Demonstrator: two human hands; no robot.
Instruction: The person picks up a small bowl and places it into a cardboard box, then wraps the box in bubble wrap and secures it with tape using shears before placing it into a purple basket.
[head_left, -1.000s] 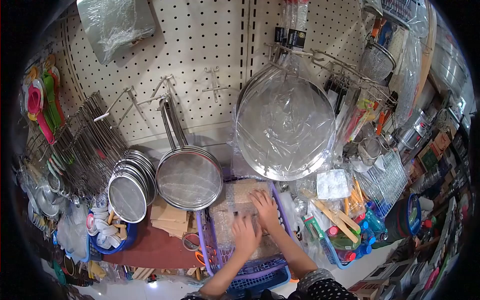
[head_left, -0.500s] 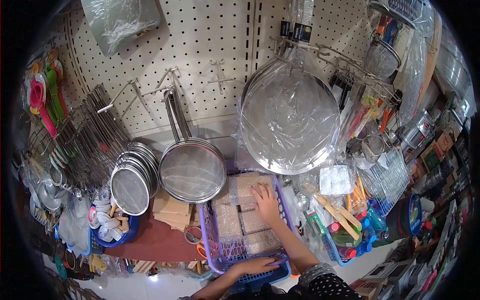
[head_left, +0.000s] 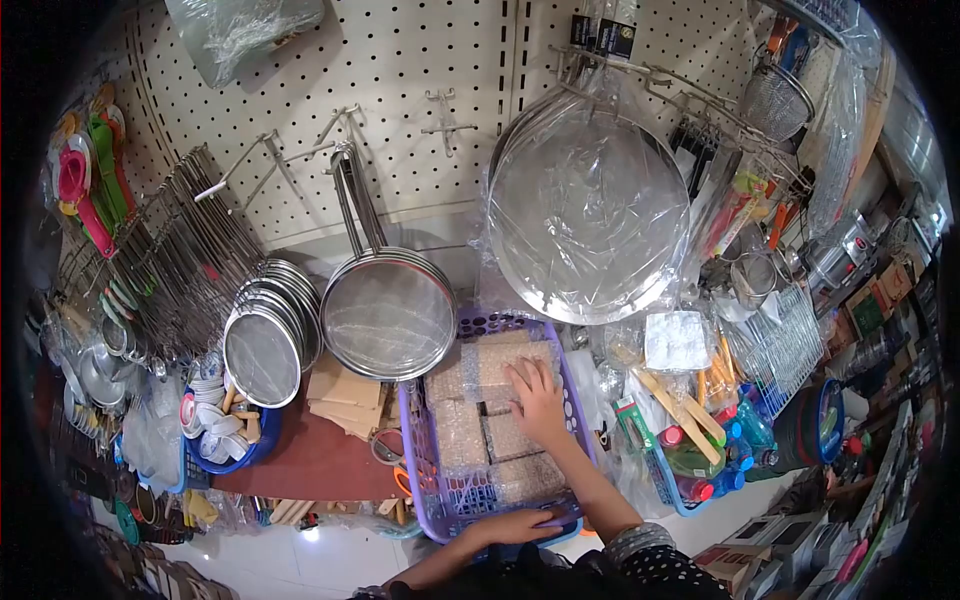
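A purple plastic basket [head_left: 412, 480] stands in front of me, holding several brown packages in bubble wrap. My right hand [head_left: 540, 402] rests on the upper bubble-wrapped package [head_left: 490, 366], its fingers spread over the right end. Another wrapped package [head_left: 460, 432] lies on the left side, and one more [head_left: 528, 478] lies nearer me. At the basket's near end, my left hand [head_left: 518, 525] is closed over the rim; its fingertips are partly hidden. The basket's open lattice floor shows near the front.
Round strainers [head_left: 390, 315] hang left of the basket, and a large plastic-wrapped sieve [head_left: 590, 215] hangs behind it. Flat cardboard [head_left: 345, 395] and a tape roll [head_left: 388, 447] lie on the red-brown surface [head_left: 300, 455]. A blue basket of bottles [head_left: 690, 490] stands at right.
The view has tilted down slightly, so the wall and strainers sit higher. My right hand and the upper package have shifted slightly toward me within the basket. My left hand stays at the rim.
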